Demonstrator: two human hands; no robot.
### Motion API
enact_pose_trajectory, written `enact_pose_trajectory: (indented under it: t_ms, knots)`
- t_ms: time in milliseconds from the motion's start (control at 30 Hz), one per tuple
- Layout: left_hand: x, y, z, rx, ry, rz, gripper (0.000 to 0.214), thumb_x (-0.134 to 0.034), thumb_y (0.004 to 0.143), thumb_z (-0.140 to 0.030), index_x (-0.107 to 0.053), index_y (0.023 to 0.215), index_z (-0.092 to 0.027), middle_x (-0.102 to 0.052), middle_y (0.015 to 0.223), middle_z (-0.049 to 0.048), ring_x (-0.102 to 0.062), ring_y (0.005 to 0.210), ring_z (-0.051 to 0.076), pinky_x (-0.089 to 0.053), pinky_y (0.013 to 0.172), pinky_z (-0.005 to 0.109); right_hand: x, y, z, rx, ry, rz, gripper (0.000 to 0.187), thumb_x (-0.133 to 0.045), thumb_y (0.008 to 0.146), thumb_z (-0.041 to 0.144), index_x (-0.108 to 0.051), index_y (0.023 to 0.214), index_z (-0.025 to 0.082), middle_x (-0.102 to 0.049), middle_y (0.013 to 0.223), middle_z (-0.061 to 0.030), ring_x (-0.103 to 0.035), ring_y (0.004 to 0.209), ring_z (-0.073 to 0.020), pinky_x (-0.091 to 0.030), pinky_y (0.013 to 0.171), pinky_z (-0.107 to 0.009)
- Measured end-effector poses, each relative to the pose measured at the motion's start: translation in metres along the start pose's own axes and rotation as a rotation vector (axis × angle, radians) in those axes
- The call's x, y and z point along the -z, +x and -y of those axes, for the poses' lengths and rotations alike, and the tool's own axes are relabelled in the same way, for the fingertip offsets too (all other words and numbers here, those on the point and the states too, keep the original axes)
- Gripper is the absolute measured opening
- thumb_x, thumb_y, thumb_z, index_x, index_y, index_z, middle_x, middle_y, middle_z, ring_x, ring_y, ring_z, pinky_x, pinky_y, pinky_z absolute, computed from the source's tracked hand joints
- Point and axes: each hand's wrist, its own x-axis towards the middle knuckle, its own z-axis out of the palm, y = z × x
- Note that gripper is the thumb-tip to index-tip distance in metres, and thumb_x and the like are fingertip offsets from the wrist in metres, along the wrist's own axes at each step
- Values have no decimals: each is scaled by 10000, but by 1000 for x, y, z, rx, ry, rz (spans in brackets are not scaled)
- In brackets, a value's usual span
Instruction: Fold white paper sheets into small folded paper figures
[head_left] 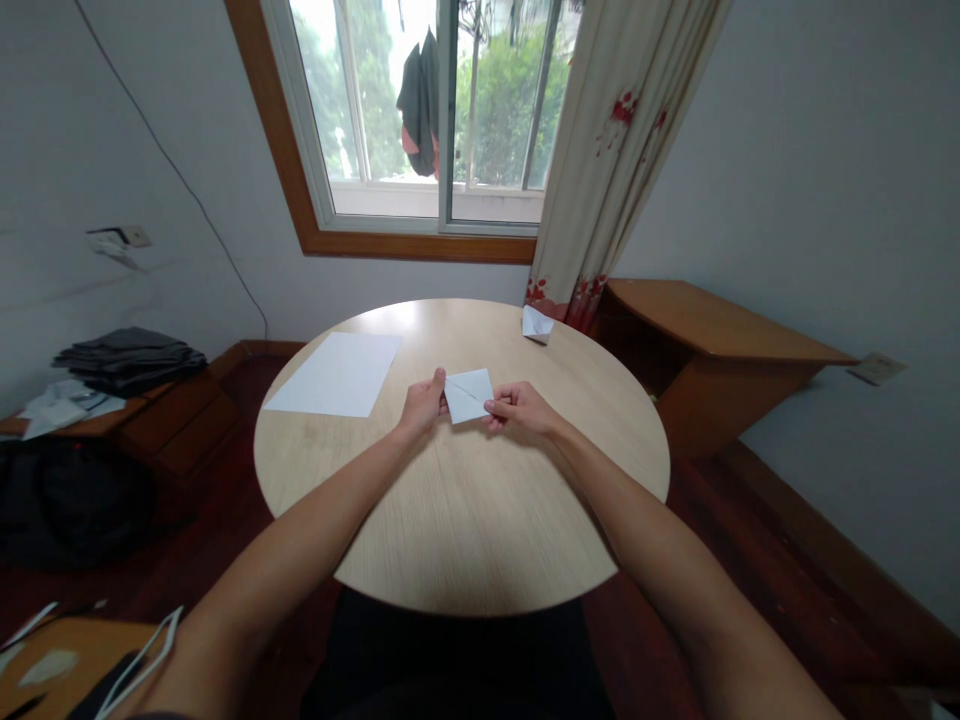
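Note:
A small folded white paper (469, 394) with a diagonal crease is held just above the middle of the round wooden table (465, 520). My left hand (424, 402) pinches its left edge, thumb on top. My right hand (519, 408) pinches its lower right corner with fingers curled. Both hands are closed on the paper.
A flat white sheet (336, 374) lies on the table's left side. A small folded paper piece (537, 324) sits at the far right rim. A low wooden bench (712, 340) stands to the right, a cabinet with stacked dark cloth (131, 360) to the left, a window and curtain (615, 150) behind.

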Motion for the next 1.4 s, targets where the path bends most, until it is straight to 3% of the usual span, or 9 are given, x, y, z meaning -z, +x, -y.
enact_pose_trajectory:
  t_ms: [200,400,600,700,800,900,1000,1133,1400]
  knots:
    - [-1,-5,-2,98,92,187,482,-777,573,-560,-599,633,-117,-646,587,56,-636,571,164,-504,537,254,-1,7,-5,72,-5,-215,498,-766,562,593,-616,710,141,-704,671,-72,-628,540,-146,-502,529,-255]
    - [1,-7,-7,127,115,223,419,-811,584,-467,-630,656,-96,-668,603,86,-651,572,166,-525,572,264,0,6,-5,80,-18,-206,520,-731,580,639,-620,713,148,-662,611,-48,-625,540,-153,-483,502,-248]
    - [1,-7,-2,168,111,250,433,-802,599,-471,-628,701,-89,-695,695,119,-667,612,177,-521,572,260,3,8,-6,129,-102,-302,504,-668,635,655,-607,688,157,-620,582,-29,-616,537,-170,-462,502,-266]
    - [-1,-7,2,106,109,162,469,-790,641,-436,-637,907,-81,-706,859,142,-664,631,155,-509,586,248,3,8,-8,186,-217,-432,442,-599,739,597,-630,765,157,-658,677,-51,-619,566,-182,-464,529,-286]
    - [-4,-11,3,10,115,87,567,-764,699,-380,-568,1163,-120,-648,1120,186,-664,760,145,-506,681,258,1,5,-7,308,-531,-524,338,-538,833,476,-664,863,164,-693,803,-77,-622,638,-185,-473,622,-304]
    - [-9,-16,3,-3,107,133,652,-750,723,-366,-484,1295,-202,-452,1392,210,-632,961,185,-500,786,315,-5,1,-3,421,-854,-485,258,-513,869,371,-679,922,181,-698,891,-91,-621,745,-191,-457,732,-310]
    - [-11,-18,7,-9,64,172,810,-782,688,-353,-374,1384,-279,-281,1502,194,-596,1053,215,-490,850,370,-15,-2,1,532,-982,-389,203,-527,856,305,-674,931,186,-679,969,-101,-613,899,-213,-444,815,-315]
    - [-10,-16,12,-43,7,181,952,-817,631,-348,-295,1423,-269,-325,1457,192,-595,1022,197,-495,858,343,-25,-4,1,605,-995,-278,179,-538,837,251,-658,958,195,-655,1055,-94,-602,954,-204,-448,832,-303]
    - [-7,-15,5,-100,91,207,904,-817,608,-314,-349,1375,-205,-379,1365,198,-603,897,153,-509,778,302,-20,-3,1,608,-858,-210,193,-611,801,300,-635,962,196,-633,1099,-94,-603,965,-199,-485,773,-295]
